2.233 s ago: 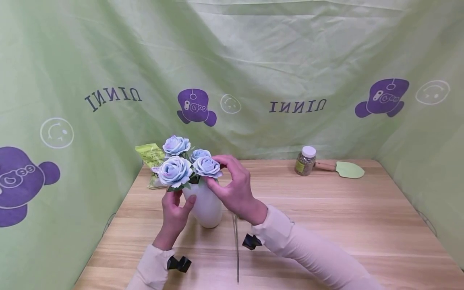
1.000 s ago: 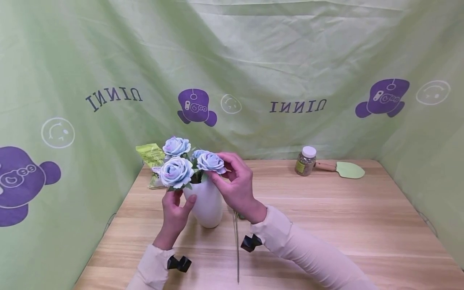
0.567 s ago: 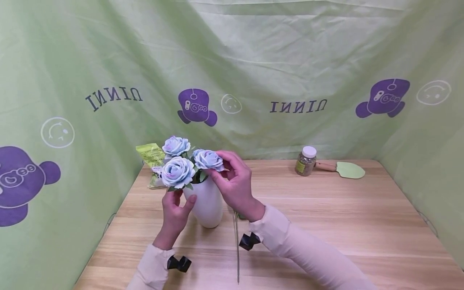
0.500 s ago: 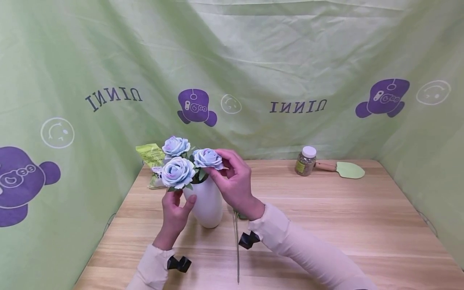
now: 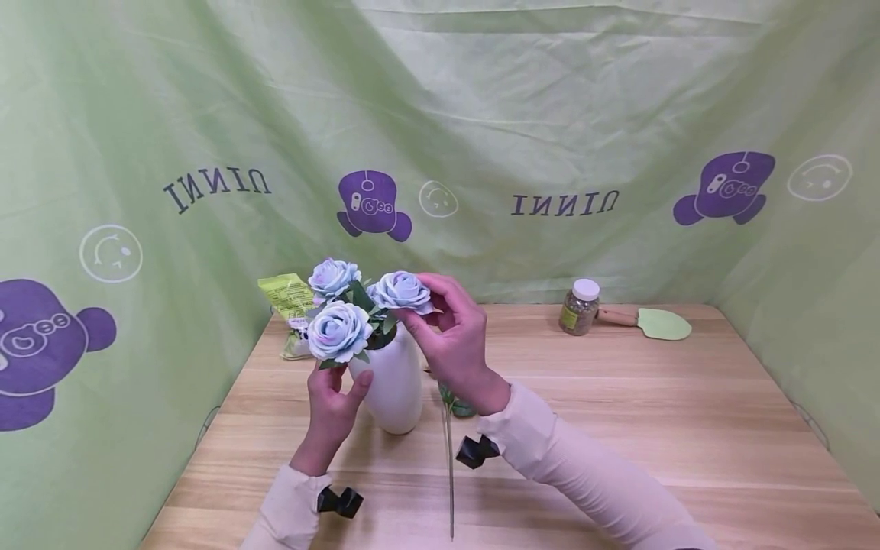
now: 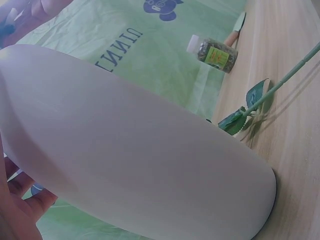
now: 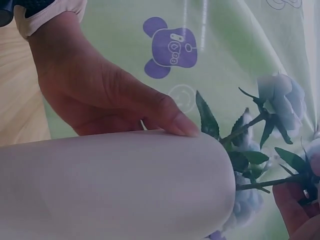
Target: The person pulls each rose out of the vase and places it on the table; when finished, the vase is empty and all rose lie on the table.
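Tight quarters around the white vase (image 5: pixel 392 389), open tabletop (image 5: pixel 660 412) to the right

The left hand (image 5: pixel 334 403) is gripping the vase's left side, blocking that approach, while a plastic bag (image 5: pixel 283 296) is standing behind the left-hand roses (image 5: pixel 339 331). The right hand (image 5: pixel 457 344) is pinching a bloom (image 5: pixel 402 292), crowding the rim's right side. A leafy stem (image 5: pixel 451 473) is lying just beside the vase; left of it, a strip of wood is running toward the near edge. Bare wood is stretching from the right hand to the jar (image 5: pixel 579 313) and trowel (image 5: pixel 663 323). A green curtain (image 5: pixel 481 114) is closing off the back.
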